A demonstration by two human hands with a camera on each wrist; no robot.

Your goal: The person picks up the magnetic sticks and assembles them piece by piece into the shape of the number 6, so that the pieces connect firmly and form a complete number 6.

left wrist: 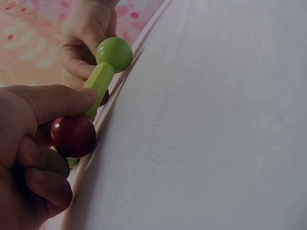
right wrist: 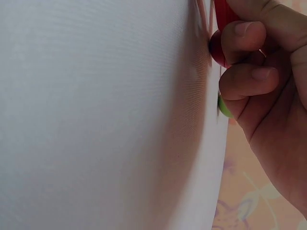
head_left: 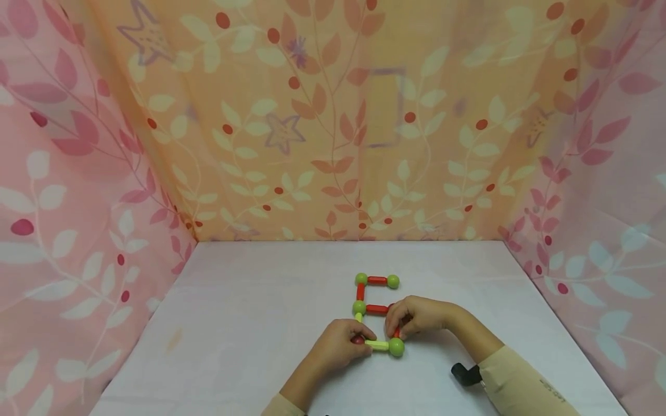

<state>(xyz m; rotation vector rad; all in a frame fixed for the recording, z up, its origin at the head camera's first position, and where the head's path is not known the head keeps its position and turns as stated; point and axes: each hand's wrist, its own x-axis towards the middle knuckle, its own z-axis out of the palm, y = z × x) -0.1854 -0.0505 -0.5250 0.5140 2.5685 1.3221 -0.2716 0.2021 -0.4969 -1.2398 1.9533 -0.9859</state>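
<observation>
A figure of balls and rods lies on the white table, shaped like a 6. My left hand [head_left: 337, 348] pinches the light green rod [head_left: 378, 345] at its bottom, close to a dark red ball [left wrist: 74, 137]. That rod's far end meets a green ball [head_left: 396, 347]. With thumb and fingers my right hand [head_left: 424, 315] holds an upright red rod [right wrist: 225, 15] on the figure's right side, partly hidden by the fingers. Another dark red ball [right wrist: 218, 48] sits by those fingers. The upper part has green balls [head_left: 359, 307] joined by red rods [head_left: 377, 309].
The white tabletop [head_left: 234, 323] is bounded by an orange patterned cloth [head_left: 333, 144] behind and pink patterned cloth [head_left: 67, 202] at the sides. A black object [head_left: 466, 374] is beside the right sleeve [head_left: 525, 384].
</observation>
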